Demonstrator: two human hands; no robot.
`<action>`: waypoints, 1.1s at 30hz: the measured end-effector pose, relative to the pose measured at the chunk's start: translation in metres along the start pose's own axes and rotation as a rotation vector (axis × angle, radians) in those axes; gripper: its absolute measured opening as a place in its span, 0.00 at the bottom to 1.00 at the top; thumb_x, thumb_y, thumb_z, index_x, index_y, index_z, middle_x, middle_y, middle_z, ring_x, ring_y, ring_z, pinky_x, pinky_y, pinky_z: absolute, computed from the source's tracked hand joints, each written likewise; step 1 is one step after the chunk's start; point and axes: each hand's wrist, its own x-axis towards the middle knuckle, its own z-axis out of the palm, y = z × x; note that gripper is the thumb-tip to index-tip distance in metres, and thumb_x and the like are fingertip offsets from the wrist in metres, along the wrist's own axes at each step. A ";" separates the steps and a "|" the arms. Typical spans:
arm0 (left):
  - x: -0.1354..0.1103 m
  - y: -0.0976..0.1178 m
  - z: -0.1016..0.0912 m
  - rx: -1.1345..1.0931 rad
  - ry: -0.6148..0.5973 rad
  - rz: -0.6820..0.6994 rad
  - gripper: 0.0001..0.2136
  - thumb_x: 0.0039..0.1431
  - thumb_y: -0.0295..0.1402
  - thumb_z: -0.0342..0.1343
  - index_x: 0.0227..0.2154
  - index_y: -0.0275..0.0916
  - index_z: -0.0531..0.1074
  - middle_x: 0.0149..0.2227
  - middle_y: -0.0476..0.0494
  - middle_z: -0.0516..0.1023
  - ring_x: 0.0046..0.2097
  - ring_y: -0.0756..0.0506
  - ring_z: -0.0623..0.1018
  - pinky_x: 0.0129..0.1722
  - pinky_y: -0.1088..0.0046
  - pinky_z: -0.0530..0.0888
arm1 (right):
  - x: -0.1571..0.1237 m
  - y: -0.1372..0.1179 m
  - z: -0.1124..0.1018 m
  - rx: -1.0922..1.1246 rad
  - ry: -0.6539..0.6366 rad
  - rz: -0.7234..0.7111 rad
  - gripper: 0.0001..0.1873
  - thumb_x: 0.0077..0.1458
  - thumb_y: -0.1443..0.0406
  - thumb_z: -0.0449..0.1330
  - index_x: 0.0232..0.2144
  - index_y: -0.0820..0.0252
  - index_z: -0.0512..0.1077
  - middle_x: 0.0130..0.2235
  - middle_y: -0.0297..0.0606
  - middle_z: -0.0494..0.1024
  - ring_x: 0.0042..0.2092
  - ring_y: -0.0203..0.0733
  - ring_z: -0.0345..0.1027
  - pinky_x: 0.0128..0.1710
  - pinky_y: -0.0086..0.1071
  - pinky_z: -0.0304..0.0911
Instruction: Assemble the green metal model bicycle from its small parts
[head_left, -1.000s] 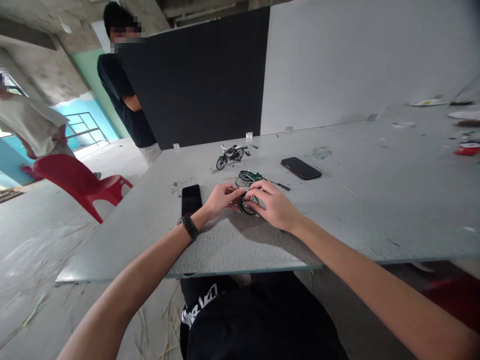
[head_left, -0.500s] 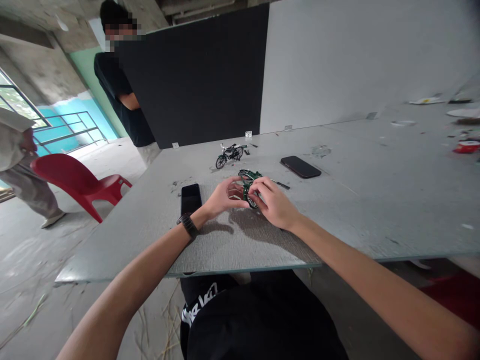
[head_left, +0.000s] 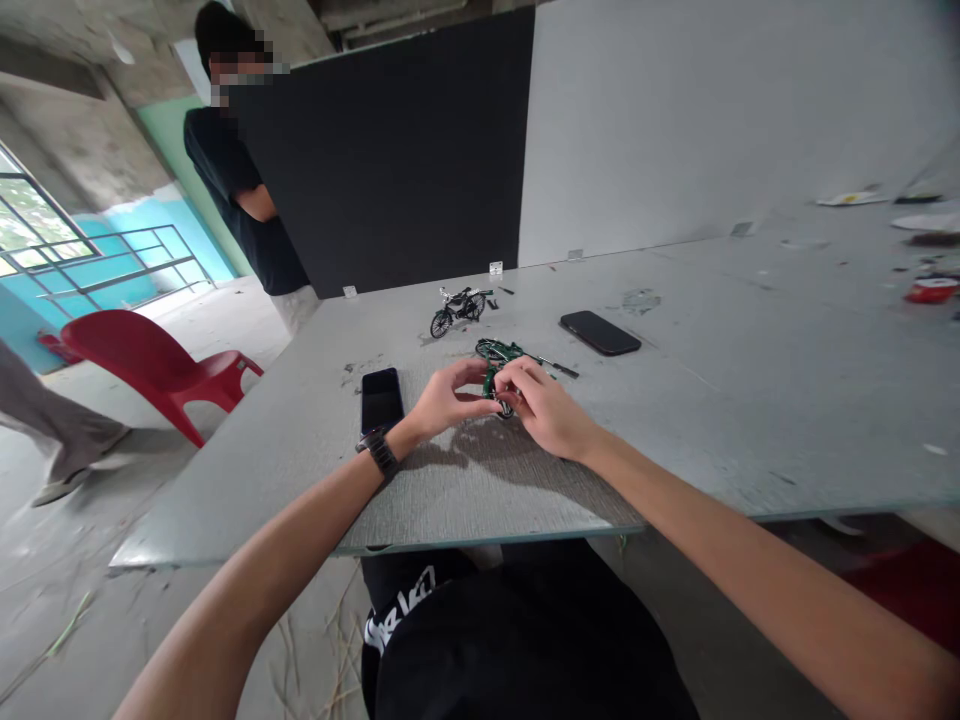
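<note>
My left hand (head_left: 448, 400) is closed at the fingertips around the left side of a small green model bicycle wheel part (head_left: 490, 380), its thumb lying below. Against the part's right side, my right hand (head_left: 551, 408) pinches with bent fingers, which hide much of it. Dark spokes show under the fingertips. Just behind both hands lies another green model bicycle piece (head_left: 495, 348); whether the two pieces are joined I cannot tell. A thin screwdriver (head_left: 559, 367) rests beyond the right knuckles. Farther back, a dark green model bicycle (head_left: 459, 310) stands upright.
One smartphone (head_left: 381, 400) lies by my left wrist, another (head_left: 600, 332) at the back right. Small dark parts (head_left: 493, 304) lie beside the standing bicycle. A black panel (head_left: 405, 160) borders the grey table (head_left: 735, 400). A red chair (head_left: 157, 365) and a person (head_left: 232, 190) are at left.
My right fingers have shifted slightly over the wheel and cover more of its spokes. The left hand holds nearly still. A person at far left has walked mostly out of view.
</note>
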 end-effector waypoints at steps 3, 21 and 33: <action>0.000 -0.001 0.000 0.004 0.005 0.002 0.32 0.46 0.43 0.74 0.52 0.36 0.71 0.53 0.31 0.76 0.57 0.35 0.76 0.49 0.61 0.78 | 0.000 0.000 -0.001 0.009 -0.004 0.008 0.05 0.68 0.67 0.49 0.39 0.54 0.64 0.43 0.44 0.69 0.40 0.44 0.67 0.39 0.38 0.66; 0.001 -0.001 0.000 -0.016 0.025 -0.011 0.33 0.43 0.39 0.76 0.52 0.37 0.71 0.52 0.33 0.77 0.55 0.37 0.76 0.48 0.62 0.77 | 0.001 -0.001 -0.002 -0.010 0.010 0.021 0.04 0.69 0.63 0.51 0.39 0.54 0.64 0.42 0.43 0.71 0.41 0.45 0.69 0.41 0.39 0.67; 0.002 0.002 -0.002 -0.108 0.005 0.000 0.30 0.50 0.33 0.72 0.57 0.40 0.71 0.44 0.42 0.79 0.47 0.44 0.80 0.52 0.61 0.76 | 0.001 0.016 -0.004 0.015 0.138 0.194 0.15 0.67 0.58 0.56 0.52 0.56 0.69 0.39 0.42 0.80 0.39 0.48 0.75 0.40 0.44 0.72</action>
